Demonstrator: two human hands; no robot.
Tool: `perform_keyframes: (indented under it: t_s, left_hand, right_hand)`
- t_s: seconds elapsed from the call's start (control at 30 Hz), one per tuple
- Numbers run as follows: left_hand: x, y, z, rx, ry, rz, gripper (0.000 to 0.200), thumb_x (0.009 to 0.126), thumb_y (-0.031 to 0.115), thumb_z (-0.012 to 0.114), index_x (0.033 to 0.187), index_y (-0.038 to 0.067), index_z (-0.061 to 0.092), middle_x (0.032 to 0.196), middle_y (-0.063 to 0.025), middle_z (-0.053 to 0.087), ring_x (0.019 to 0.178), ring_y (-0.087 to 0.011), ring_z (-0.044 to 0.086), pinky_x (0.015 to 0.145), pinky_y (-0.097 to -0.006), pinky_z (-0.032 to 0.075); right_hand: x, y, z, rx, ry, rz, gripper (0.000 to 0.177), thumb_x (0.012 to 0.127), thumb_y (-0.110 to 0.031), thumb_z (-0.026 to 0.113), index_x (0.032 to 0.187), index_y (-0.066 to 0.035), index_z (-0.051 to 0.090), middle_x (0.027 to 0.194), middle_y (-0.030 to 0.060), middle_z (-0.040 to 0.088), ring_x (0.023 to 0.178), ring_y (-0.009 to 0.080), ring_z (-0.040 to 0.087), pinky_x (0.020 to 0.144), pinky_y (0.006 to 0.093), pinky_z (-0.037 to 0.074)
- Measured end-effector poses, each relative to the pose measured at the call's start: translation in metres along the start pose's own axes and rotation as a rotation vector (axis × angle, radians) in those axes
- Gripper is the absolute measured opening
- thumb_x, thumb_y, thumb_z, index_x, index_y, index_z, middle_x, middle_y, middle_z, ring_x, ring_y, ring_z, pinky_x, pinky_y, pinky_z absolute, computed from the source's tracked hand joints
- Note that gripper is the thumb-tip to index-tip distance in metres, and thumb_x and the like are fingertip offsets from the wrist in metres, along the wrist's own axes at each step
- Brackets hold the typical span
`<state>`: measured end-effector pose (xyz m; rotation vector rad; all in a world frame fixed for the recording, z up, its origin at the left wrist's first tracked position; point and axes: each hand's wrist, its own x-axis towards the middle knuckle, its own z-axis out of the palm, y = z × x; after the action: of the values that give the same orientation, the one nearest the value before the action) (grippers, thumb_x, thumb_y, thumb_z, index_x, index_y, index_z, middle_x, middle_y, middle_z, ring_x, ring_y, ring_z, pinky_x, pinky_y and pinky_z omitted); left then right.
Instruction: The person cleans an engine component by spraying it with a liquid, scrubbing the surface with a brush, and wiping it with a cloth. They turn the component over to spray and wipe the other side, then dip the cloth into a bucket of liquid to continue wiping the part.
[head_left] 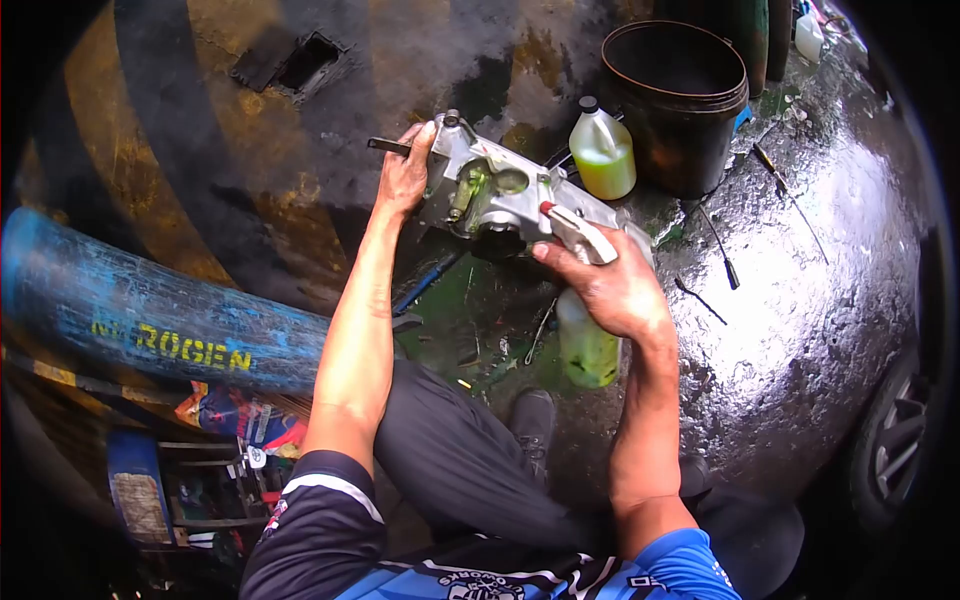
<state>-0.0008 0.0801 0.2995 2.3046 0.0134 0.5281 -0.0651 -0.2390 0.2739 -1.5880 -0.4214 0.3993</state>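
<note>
My left hand [403, 178] grips the left end of a silvery metal engine casting [515, 208], thumb on its upper edge. A dark flat handle [385, 146] sticks out to the left from under these fingers; its other end is hidden. The casting is tilted, with wet greenish film in its recesses. My right hand [625, 285] is closed around the neck of a spray bottle, its white trigger head [582, 235] with red nozzle pointing toward the casting. Below the hand shows the bottle's translucent body [588, 345] with yellow-green liquid.
A jug [602, 155] of yellow-green liquid stands beside a black bucket [685, 120]. Thin tools [720, 250] lie on the wet floor at right. A blue cylinder [170, 310] lies left, above a tool tray [215, 490]. A wheel [898, 435] stands far right.
</note>
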Motion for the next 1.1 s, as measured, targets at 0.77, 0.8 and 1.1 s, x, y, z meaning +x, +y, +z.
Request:
perform_keyframes:
  t_s: [0.77,0.8,1.1]
  left_hand:
    - [-0.014,0.035,0.012,-0.242,-0.132,-0.052,0.044,0.096,0.042,0.053,0.091,0.003,0.073,0.087,-0.0024,0.069,0.086,-0.0138,0.059,0.086,-0.0295,0.044]
    - [-0.013,0.034,0.012,-0.239,-0.131,-0.057,0.044,0.096,0.042,0.052,0.091,0.003,0.073,0.087,-0.0024,0.069,0.086,-0.0138,0.059,0.086,-0.0293,0.044]
    - [-0.015,0.034,0.011,-0.212,-0.125,-0.05,0.045,0.096,0.043,0.052,0.091,0.003,0.073,0.086,-0.0019,0.068,0.086,-0.0136,0.059,0.085,-0.0287,0.044]
  right_hand:
    - [-0.006,-0.007,0.044,-0.227,-0.052,-0.01,0.044,0.083,-0.04,0.069,0.097,0.002,0.067,0.088,0.0255,0.068,0.092,0.0407,0.065,0.084,0.0466,0.05]
    - [-0.004,-0.004,0.045,-0.223,-0.042,-0.009,0.044,0.083,-0.04,0.069,0.097,0.002,0.067,0.088,0.0256,0.068,0.092,0.0406,0.065,0.084,0.0466,0.05]
    - [-0.004,-0.001,0.039,-0.195,-0.061,-0.045,0.047,0.082,-0.038,0.071,0.107,0.002,0.067,0.085,0.025,0.068,0.089,0.0392,0.066,0.083,0.0462,0.05]
